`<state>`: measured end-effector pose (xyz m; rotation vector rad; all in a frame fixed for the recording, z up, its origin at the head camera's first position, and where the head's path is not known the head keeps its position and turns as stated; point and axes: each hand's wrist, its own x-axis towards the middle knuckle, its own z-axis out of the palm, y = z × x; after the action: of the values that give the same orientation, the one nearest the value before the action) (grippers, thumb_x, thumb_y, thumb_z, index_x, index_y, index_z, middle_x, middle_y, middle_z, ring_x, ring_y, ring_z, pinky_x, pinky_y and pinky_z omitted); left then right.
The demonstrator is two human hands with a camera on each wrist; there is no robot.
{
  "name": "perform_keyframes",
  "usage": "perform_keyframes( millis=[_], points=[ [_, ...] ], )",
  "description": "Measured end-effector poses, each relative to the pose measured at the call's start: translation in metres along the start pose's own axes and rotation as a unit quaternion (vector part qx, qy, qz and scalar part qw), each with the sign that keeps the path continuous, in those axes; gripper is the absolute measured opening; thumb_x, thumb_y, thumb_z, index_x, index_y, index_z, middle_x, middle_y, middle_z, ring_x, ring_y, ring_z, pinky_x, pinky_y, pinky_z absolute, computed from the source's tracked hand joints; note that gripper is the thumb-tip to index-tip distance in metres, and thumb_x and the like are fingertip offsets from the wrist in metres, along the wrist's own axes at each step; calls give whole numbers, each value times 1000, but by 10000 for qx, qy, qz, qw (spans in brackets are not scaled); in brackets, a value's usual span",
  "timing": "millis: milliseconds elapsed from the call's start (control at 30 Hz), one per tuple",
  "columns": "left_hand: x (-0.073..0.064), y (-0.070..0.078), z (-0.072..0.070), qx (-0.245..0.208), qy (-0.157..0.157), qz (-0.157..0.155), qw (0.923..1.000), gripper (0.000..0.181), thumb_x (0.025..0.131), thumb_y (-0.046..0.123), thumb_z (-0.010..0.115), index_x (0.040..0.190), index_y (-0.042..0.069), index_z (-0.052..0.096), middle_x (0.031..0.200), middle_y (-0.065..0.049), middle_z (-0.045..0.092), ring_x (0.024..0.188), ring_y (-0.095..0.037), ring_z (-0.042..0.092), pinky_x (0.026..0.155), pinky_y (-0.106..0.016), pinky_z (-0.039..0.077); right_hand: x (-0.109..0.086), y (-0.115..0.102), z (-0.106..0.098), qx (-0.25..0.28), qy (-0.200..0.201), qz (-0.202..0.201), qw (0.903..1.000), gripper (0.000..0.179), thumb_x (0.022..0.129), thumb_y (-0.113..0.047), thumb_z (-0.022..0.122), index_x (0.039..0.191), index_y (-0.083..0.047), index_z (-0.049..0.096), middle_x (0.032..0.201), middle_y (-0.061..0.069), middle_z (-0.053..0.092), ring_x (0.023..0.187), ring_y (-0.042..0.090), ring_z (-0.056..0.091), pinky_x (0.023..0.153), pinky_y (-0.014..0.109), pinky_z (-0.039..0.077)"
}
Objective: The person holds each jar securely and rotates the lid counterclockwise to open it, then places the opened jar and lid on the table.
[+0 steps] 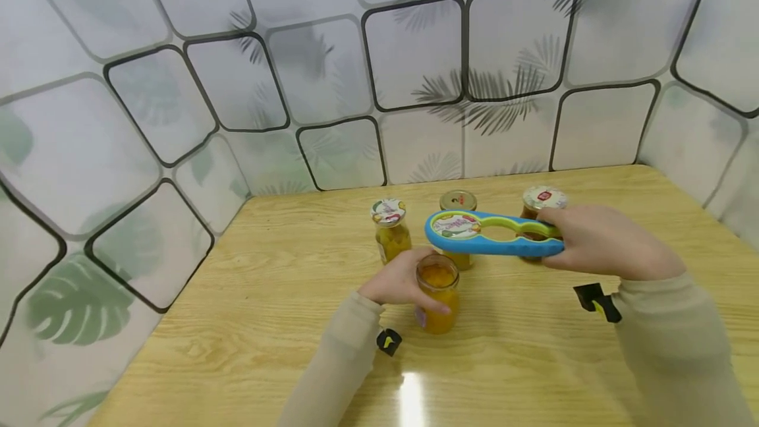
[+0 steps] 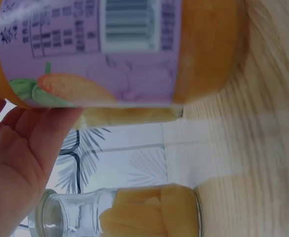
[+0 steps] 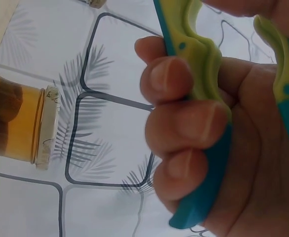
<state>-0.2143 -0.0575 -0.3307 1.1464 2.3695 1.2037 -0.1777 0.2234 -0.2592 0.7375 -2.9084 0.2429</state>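
Observation:
My left hand (image 1: 396,282) grips a lidless glass jar (image 1: 441,321) of orange fruit that stands upright on the table, thumb across its front. In the left wrist view the jar shows a purple label (image 2: 109,79) with a barcode. My right hand (image 1: 613,242) holds the handles of a blue and green jar opener (image 1: 483,246) level in the air, up and to the right of the jar. A patterned lid (image 1: 455,225) sits in the opener's ring end. The right wrist view shows my fingers (image 3: 186,121) curled round one handle.
Behind my hands stand three lidded jars: one of yellow fruit (image 1: 394,237) at left, one with a gold lid (image 1: 458,200) in the middle, and a darker one with a patterned lid (image 1: 544,197) at right. A patterned wall (image 1: 332,71) borders the wooden table (image 1: 255,295).

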Motion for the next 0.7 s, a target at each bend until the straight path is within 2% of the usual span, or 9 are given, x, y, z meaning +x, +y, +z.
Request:
perform_keyframes(
  millis=[67, 200, 533, 700],
  points=[
    [0, -8, 1, -24, 51, -73, 10000, 55, 59, 16, 83, 107, 9, 56, 100, 4, 57, 90, -5, 52, 84, -21, 41, 1, 1, 0, -19, 5, 5, 10000, 32, 72, -44, 68, 74, -20, 48, 57, -6, 36, 52, 9, 34, 47, 26, 28],
    [-1, -13, 0, -84, 89, -107, 9999, 53, 60, 19, 82, 105, 11, 55, 98, 6, 55, 90, -7, 52, 82, -22, 42, 1, 3, 0, 20, -44, 49, 10000, 33, 73, -45, 67, 73, -20, 46, 57, -6, 35, 52, 9, 34, 47, 25, 28],
    [-7, -14, 0, -197, 283, -379, 9987, 63, 61, 20, 82, 111, 13, 45, 108, 4, 51, 100, -10, 48, 87, -25, 40, 6, 5, 5, -4, -111, 100, 9999, 38, 72, -48, 67, 81, -15, 51, 59, -5, 37, 54, 11, 36, 48, 27, 29],
    [-6, -14, -2, -64, 422, -432, 9982, 62, 60, 20, 83, 109, 12, 46, 107, 4, 53, 101, -10, 49, 89, -25, 39, 4, 7, 5, -14, -109, 176, 9998, 36, 72, -49, 66, 76, -17, 49, 58, -4, 37, 54, 11, 36, 48, 27, 29]
  ],
)
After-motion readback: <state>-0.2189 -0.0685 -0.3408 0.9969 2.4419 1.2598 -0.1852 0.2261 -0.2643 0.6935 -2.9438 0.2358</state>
